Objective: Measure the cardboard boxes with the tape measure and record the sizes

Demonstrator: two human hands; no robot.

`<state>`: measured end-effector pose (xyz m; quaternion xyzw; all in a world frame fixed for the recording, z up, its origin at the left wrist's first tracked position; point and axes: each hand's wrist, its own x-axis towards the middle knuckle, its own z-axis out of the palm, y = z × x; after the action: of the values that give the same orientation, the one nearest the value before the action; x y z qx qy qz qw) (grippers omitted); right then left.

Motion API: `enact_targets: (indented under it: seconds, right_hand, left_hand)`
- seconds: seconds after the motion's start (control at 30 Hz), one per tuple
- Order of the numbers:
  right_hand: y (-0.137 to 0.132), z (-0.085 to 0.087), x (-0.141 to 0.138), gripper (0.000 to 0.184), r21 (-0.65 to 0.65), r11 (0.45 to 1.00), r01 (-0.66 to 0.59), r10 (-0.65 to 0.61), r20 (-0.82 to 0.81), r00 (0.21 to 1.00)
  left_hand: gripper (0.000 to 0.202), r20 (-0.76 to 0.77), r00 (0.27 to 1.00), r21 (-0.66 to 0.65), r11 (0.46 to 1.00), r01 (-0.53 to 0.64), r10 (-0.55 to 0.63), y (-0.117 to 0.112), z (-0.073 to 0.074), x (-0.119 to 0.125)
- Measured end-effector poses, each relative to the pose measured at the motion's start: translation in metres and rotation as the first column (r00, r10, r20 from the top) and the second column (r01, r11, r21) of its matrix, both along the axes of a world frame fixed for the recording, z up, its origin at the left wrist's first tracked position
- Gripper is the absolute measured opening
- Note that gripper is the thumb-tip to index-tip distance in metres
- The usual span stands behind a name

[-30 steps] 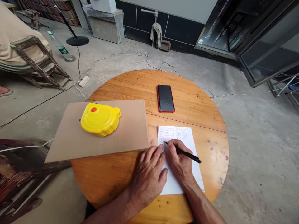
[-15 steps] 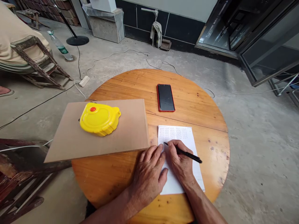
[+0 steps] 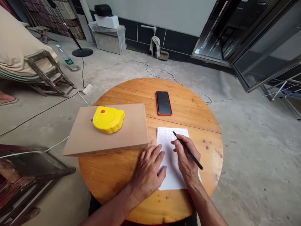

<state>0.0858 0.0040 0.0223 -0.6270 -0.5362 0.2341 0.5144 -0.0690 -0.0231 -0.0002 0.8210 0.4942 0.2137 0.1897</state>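
A white sheet of paper (image 3: pixel 169 169) with rows of small writing lies on the round wooden table (image 3: pixel 117 179). My left hand (image 3: pixel 148 171) lies flat, fingers spread, on the paper's left edge and the table. My right hand (image 3: pixel 187 160) grips a black pen (image 3: pixel 187 150) whose tip is raised over the written rows near the top of the sheet. To the left a brown board (image 3: pixel 131 136) rests on the table and overhangs its left edge, with a yellow tape measure (image 3: pixel 108 119) on top.
A phone with a red case (image 3: pixel 164 103) lies face up beyond the paper. Cables (image 3: pixel 150 67) and a power strip (image 3: pixel 87 89) run over the concrete floor. Wooden frames stand at the left, a plastic bottle (image 3: pixel 66 57) and glass doors (image 3: pixel 254 40) farther off.
The pen tip has lifted off the sheet and swung to the right, toward the top of the paper. The camera has tilted up and back. My left hand has stayed put.
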Motion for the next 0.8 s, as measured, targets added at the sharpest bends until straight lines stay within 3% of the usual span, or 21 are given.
enact_targets:
  seconds: [0.07, 0.13, 0.23, 0.3, 0.37, 0.47, 0.53, 0.67, 0.8]
  right_hand:
    - [-0.001, 0.005, 0.011, 0.022, 0.050, 0.996, -0.079, 0.066, 0.217, 0.974]
    - [0.000, 0.004, 0.024, 0.030, 0.056, 0.985, -0.164, 0.121, 0.459, 0.880]
    - [0.007, -0.004, 0.040, 0.043, -0.084, 0.958, -0.274, 0.239, 0.761, 0.603]
    - [0.012, -0.006, 0.046, 0.050, -0.186, 0.932, -0.312, 0.310, 0.855, 0.415]
    - [0.011, -0.004, 0.048, 0.058, -0.216, 0.923, -0.319, 0.325, 0.881, 0.345]
    - [-0.004, 0.001, 0.054, 0.063, -0.158, 0.958, -0.239, 0.254, 0.856, 0.451]
    - [-0.025, -0.003, 0.063, 0.055, -0.115, 0.978, -0.173, 0.193, 0.811, 0.552]
    - [-0.074, -0.026, 0.086, 0.037, -0.055, 0.997, -0.052, 0.076, 0.718, 0.691]
    - [-0.112, -0.046, 0.092, 0.033, -0.011, 1.000, 0.019, -0.008, 0.649, 0.761]
  left_hand:
    - [0.044, 0.006, 1.000, 0.013, 1.000, 0.004, -0.004, 0.000, -0.001, -0.001]
    - [0.044, 0.012, 1.000, 0.029, 1.000, 0.008, -0.008, -0.001, -0.002, -0.001]
    - [0.042, 0.015, 1.000, 0.043, 0.999, 0.011, -0.011, -0.003, -0.003, -0.001]
    - [0.042, 0.012, 1.000, 0.044, 0.999, 0.008, -0.008, -0.003, -0.003, 0.000]
    - [0.043, 0.005, 1.000, 0.041, 0.999, 0.002, -0.002, -0.004, -0.002, 0.000]
    - [0.042, -0.017, 1.000, 0.042, 0.999, 0.004, -0.003, -0.004, 0.000, 0.000]
    - [0.041, -0.039, 0.999, 0.042, 0.999, 0.015, -0.013, -0.006, 0.003, -0.002]
    - [0.043, -0.079, 0.997, 0.048, 0.998, 0.027, -0.023, -0.017, 0.008, -0.006]
    - [0.046, -0.124, 0.992, 0.044, 0.999, 0.027, -0.022, -0.036, 0.011, -0.010]
